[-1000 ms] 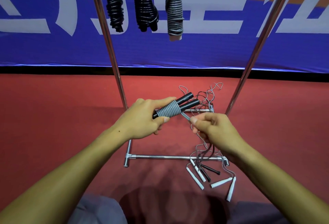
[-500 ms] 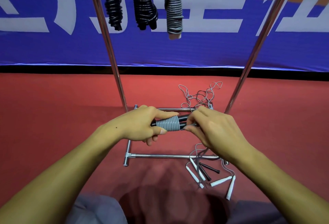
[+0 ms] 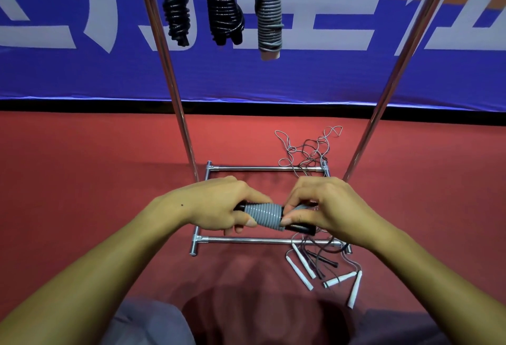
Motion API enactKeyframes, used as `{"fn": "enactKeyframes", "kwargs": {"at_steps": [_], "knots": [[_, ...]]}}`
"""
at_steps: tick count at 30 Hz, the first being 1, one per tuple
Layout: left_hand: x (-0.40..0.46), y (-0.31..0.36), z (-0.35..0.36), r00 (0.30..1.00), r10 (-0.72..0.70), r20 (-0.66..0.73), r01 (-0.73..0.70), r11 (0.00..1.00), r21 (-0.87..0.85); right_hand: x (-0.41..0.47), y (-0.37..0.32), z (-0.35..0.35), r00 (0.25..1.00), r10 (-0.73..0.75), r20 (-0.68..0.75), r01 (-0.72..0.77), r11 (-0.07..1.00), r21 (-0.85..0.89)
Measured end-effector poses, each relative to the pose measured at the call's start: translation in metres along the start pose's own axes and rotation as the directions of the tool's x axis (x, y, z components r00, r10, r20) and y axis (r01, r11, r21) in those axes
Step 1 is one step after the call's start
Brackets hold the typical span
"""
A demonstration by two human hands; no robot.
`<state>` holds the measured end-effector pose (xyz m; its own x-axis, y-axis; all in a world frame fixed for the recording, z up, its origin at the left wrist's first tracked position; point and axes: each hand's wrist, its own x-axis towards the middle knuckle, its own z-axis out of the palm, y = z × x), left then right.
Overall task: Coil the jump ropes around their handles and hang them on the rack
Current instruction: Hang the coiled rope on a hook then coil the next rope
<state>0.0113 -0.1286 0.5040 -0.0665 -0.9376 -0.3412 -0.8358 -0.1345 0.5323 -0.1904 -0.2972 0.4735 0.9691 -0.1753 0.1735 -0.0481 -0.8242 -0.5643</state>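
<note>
A blue banner (image 3: 301,76) with large pale characters runs across the back, above a red floor (image 3: 82,180). On the floor stands the chrome rack (image 3: 262,241), its two uprights rising out of the top of the view and its base bars lying flat. Three coiled ropes hang between the uprights: two black bundles (image 3: 175,7) and (image 3: 224,7), and to their right a grey bundle (image 3: 269,16) with a pale handle end below.

Both forearms reach forward from the bottom corners and meet over the rack base. Between the hands lies the jump rope (image 3: 264,217), a pair of black handles held roughly level with grey cord wound tightly round the middle. The left hand (image 3: 219,207) wraps the left end of the handles, thumb pressed on the coil. The right hand (image 3: 325,207) grips the right end, its thumb and forefinger pinching at the edge of the grey winding.

Just beyond and below the right hand, loose ropes (image 3: 309,150) lie tangled on the floor, with white handles (image 3: 301,265) and thin black handles (image 3: 325,259) scattered by the front bar.
</note>
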Motion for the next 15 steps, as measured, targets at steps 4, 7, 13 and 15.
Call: {"fn": "enactKeyframes", "kwargs": {"at_steps": [4, 7, 13, 15], "knots": [[0.001, 0.005, 0.004, 0.997, 0.037, 0.073, -0.038, 0.999, 0.009, 0.001, -0.003, -0.007, 0.989, 0.088, 0.117, -0.107, 0.980, 0.166], [0.000, 0.008, 0.003, 0.991, 0.063, 0.121, -0.050, 0.992, -0.113, -0.001, -0.003, -0.015, 0.953, 0.148, 0.263, -0.237, 0.907, 0.347], [-0.005, 0.014, -0.002, 0.974, 0.131, 0.185, -0.054, 0.927, -0.371, -0.006, -0.001, -0.033, 0.878, 0.124, 0.463, -0.397, 0.730, 0.557], [-0.007, 0.016, -0.003, 0.971, 0.143, 0.191, -0.062, 0.924, -0.377, -0.009, 0.002, -0.039, 0.852, 0.088, 0.517, -0.420, 0.705, 0.572]]}}
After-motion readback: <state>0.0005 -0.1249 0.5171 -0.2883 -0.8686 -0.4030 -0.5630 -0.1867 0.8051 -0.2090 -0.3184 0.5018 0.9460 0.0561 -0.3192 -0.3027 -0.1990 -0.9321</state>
